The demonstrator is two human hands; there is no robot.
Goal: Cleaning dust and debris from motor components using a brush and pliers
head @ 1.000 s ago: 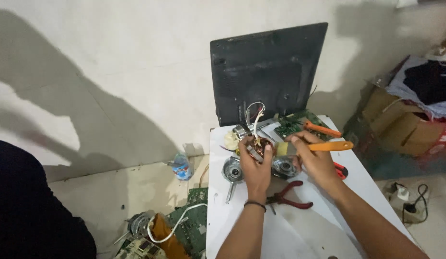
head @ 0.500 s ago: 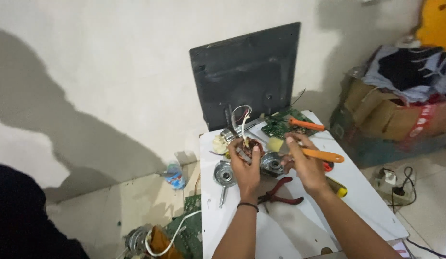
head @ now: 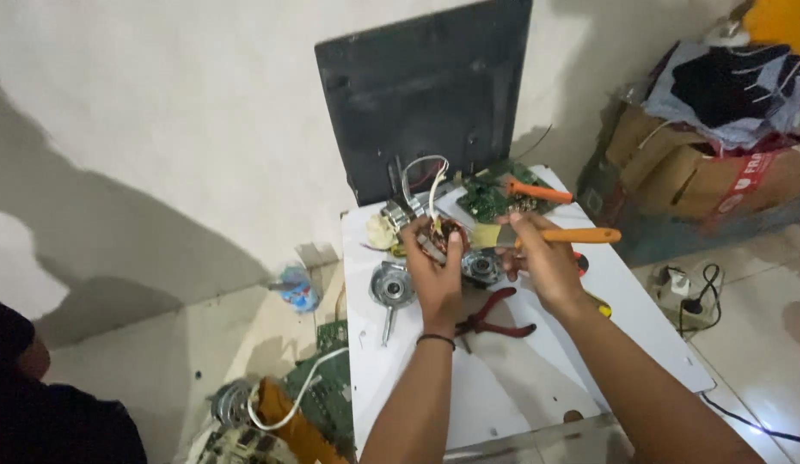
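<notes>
My left hand point(head: 436, 273) grips a small motor stator with copper windings point(head: 440, 234) and white wires looping up from it, held above a white table point(head: 503, 387). My right hand point(head: 542, 262) holds an orange-handled brush point(head: 572, 236), its pale head touching the stator's right side. Under the hands lie a round metal motor part point(head: 392, 284), another round part point(head: 482, 267) and red-handled pliers point(head: 494, 318).
A dark flat panel point(head: 426, 94) leans on the wall behind the table. An orange-handled tool point(head: 537, 192) rests on a green circuit board point(head: 490, 199). Cardboard boxes with clothes point(head: 718, 146) stand right. Circuit boards and wires point(head: 288, 404) lie on the floor left; another person's dark sleeve point(head: 39, 404) is at bottom left.
The view has shifted so the table sits further left and lower in frame. Both hands stay together on the stator, with the brush still at its side.
</notes>
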